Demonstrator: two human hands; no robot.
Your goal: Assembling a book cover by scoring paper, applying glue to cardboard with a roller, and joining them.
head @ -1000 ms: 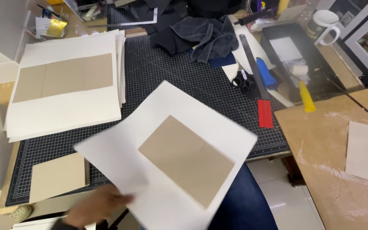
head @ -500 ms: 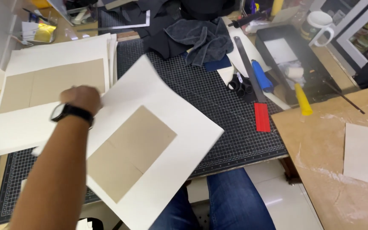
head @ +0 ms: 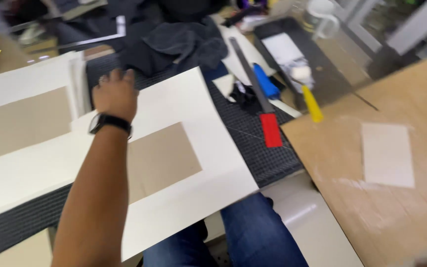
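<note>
Head view, only one here: vs half a sec ago the left hand (head: 116, 94) has moved up and right, now resting on the far part of the cream sheet (head: 198, 148) w/ its fingers (head: 124, 76) spread apart and flat, not clamped on anything; wrist w/ black watch (head: 108, 122) sits over the sheet's left part. Sheet itself has swung round, lying flatter and more square to the person, its near corner hanging off the surface edge over the blue-jeaned knees (head: 253, 232). Right hand not in view. Sheet is cream/off-white, stiff-looking, w/ a tan rectangular panel (head: 161, 158) set in its middle; arm covers part of that panel. It lies on the black gridded cutting mat (head: 253, 133), overlapping at left a stack of similar cream sheets (head: 21, 123) w/ a tan panel too. Right of it, apart: long dark ruler w/ red end (head: 270, 128), yellow-handled tool (head: 312, 104), blue tool (head: 265, 81). Farther right a brown board (head: 396, 207) carrying a small pale card (head: 386, 153). Dark cloth (head: 189, 44) beyond the sheet, white mug (head: 322, 17) top right. Whole frame motion-blurred.
</note>
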